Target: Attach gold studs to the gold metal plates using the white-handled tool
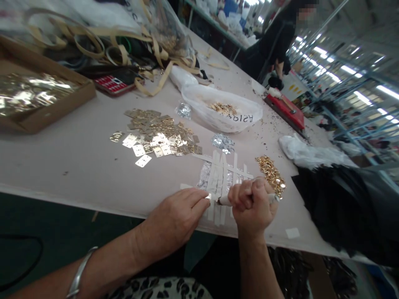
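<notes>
Factory workshop: strip lights, long worktable

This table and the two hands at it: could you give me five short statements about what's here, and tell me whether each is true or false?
1. The right hand grips a white stick. True.
2. A bracelet is worn on the right arm. False: the bracelet is on the left arm.
3. The white bag has gold pieces in it. True.
4. The plates are stacked in one neat tower. False: the plates lie loose in a spread-out heap.
5. The fingers of the left hand touch a shiny piece. True.
</notes>
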